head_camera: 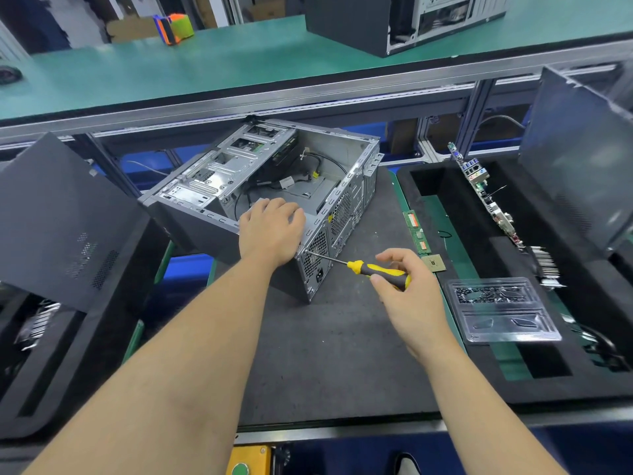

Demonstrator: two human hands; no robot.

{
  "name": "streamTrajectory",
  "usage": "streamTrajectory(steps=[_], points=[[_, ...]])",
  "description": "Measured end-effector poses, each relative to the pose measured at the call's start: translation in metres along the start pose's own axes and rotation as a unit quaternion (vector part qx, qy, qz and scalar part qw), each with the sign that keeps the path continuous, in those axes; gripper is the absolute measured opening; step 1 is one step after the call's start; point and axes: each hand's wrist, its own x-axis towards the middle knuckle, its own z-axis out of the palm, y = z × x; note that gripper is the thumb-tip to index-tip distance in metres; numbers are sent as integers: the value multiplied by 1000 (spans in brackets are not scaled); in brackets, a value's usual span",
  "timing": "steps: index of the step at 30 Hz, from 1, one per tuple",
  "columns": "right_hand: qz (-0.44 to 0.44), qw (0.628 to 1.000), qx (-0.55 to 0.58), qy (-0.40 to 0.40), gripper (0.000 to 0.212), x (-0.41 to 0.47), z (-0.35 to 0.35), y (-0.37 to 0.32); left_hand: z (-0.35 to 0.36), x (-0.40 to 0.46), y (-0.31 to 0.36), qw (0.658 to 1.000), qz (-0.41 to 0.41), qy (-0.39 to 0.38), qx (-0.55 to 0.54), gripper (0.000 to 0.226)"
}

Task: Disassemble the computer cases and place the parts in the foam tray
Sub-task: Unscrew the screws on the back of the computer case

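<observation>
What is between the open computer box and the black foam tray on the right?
In the head view, a green memory stick and a small square chip lie on the mat between the computer case and the foam tray.

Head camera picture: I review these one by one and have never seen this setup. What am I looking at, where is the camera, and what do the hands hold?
The camera sits on a person's head and looks down at their two bare arms over a workbench. In the middle, on a dark mat, lies an opened computer case. The left hand rests on its near edge and steadies it. The right hand grips a yellow and black screwdriver, whose tip meets the case's back panel near the corner. To the right lies a black foam tray with a circuit board standing in a slot and a clear plastic tray on top. A memory stick and a processor chip lie beside it.
</observation>
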Motion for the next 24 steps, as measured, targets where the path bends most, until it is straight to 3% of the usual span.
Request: streamTrajectory(steps=[3, 5, 8, 13, 16, 19, 23, 24], points=[[26, 999, 29, -9, 30, -1, 1, 1, -1, -1, 0, 1000, -2, -2, -4, 24], [64, 998, 28, 0, 6, -1, 3, 0, -2, -1, 1, 1000, 0, -2, -9, 24], [88, 996, -19, -1, 26, 0, 3, 5, -2, -1, 1, 1000, 3, -2, -8, 24], [-1, 997, -78, 15, 13, -1, 2, 2, -1, 1, -1, 1000, -3, -15, -3, 26], [-9, 999, -43, 2, 26, -1, 1, -3, 1, 2, -2, 999, -5, -29, -16, 34], [-4, 999, -44, -17, 32, -1, -2, -3, -3, 3, -3, 998, 6, -28, -60, 34], [57, 998, -24, -10, 6, -1, 4, -1, -12, -2, -4, 983, 45, -45, -172, 17], [85, 996, -22, -11, 10, 1, 4, 0, -18, -3, -4, 973, 35, -70, -218, 15]])
